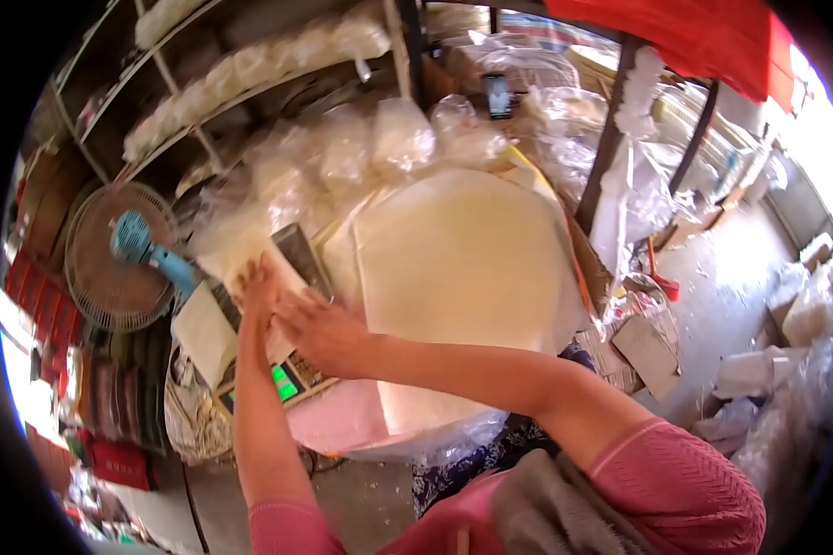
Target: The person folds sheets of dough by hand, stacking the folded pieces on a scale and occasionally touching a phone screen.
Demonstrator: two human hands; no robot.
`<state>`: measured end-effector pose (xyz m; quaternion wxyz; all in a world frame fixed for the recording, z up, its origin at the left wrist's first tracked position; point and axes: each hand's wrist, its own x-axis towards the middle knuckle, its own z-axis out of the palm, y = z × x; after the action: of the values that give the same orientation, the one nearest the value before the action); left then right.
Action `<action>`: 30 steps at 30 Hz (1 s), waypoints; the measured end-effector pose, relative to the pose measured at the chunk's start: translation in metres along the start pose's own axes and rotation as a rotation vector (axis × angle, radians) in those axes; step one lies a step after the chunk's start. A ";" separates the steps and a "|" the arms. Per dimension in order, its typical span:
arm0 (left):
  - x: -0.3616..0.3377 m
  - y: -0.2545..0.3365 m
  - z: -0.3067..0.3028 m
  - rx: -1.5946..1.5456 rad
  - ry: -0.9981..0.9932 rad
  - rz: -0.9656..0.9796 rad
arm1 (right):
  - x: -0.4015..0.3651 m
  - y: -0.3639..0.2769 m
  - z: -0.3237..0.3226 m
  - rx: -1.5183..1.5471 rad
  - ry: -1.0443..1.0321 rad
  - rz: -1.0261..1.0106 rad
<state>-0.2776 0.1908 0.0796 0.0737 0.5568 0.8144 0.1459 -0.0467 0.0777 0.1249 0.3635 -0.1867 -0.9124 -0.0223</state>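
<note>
A cream-coloured flat packet or stack of sheets (236, 242) lies at the left of the work table, with filmy clear plastic around its far end. My left hand (257, 289) rests on its near part, fingers spread and stretched forward. Beside it, my right hand (322, 331) reaches across from the right, its fingers extended flat against the packet's near edge. Just right of the packet is a dark grey flat tray or plate (298, 252). Below my hands, a device with a lit green display (285, 381) shows partly, between my forearms.
A large cream sheet (463, 268) covers the table's middle. Filled clear plastic bags (404, 134) line its back edge. A standing fan (120, 259) with a blue hub is at left, near shelves (250, 88) of bags. Plastic bundles (787, 407) lie on the right floor.
</note>
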 end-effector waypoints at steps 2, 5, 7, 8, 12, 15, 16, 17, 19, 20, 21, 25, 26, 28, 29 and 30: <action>-0.005 -0.014 -0.024 -0.206 0.018 0.234 | 0.016 0.005 0.023 -0.120 -0.133 0.032; -0.005 -0.031 -0.048 -0.343 -0.006 0.131 | 0.015 0.012 0.038 -0.147 -0.145 0.004; -0.028 -0.014 -0.074 -0.090 0.204 -0.054 | 0.013 0.016 0.040 -0.133 -0.112 -0.023; -0.035 -0.008 -0.080 0.039 0.306 -0.144 | 0.012 0.016 0.037 -0.132 -0.108 -0.031; -0.002 -0.027 -0.073 -0.142 0.449 -0.293 | 0.017 0.013 0.032 -0.142 -0.261 -0.009; 0.059 -0.066 -0.040 -0.099 0.572 -0.080 | 0.020 0.012 0.025 -0.167 -0.317 -0.014; 0.069 -0.069 -0.037 -0.039 0.557 0.024 | 0.020 0.012 0.025 -0.178 -0.319 -0.015; 0.078 -0.071 -0.032 0.022 0.540 0.128 | 0.020 0.012 0.027 -0.189 -0.320 -0.015; 0.076 -0.053 -0.029 0.062 0.341 0.088 | 0.019 0.013 0.031 -0.208 -0.309 -0.018; 0.071 -0.044 -0.028 0.082 0.241 0.064 | 0.019 0.013 0.032 -0.215 -0.297 -0.025; 0.060 -0.030 -0.032 0.096 0.169 0.029 | 0.018 0.013 0.034 -0.221 -0.285 -0.033; 0.031 0.001 -0.035 0.167 0.019 -0.068 | 0.019 0.012 0.037 -0.184 -0.246 -0.011; 0.029 0.003 -0.034 0.190 0.019 -0.079 | 0.019 0.012 0.036 -0.167 -0.247 -0.004; 0.019 0.011 -0.035 0.207 0.035 -0.098 | 0.016 0.013 0.035 -0.141 -0.230 0.004; 0.016 0.014 -0.034 0.215 0.044 -0.107 | 0.014 0.013 0.035 -0.131 -0.211 0.007; 0.015 0.014 -0.032 0.218 0.056 -0.108 | 0.012 0.014 0.035 -0.121 -0.191 0.010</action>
<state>-0.2798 0.2047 0.1151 -0.0024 0.5124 0.8561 0.0677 -0.0724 0.1002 0.1061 0.2632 -0.2140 -0.9389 -0.0576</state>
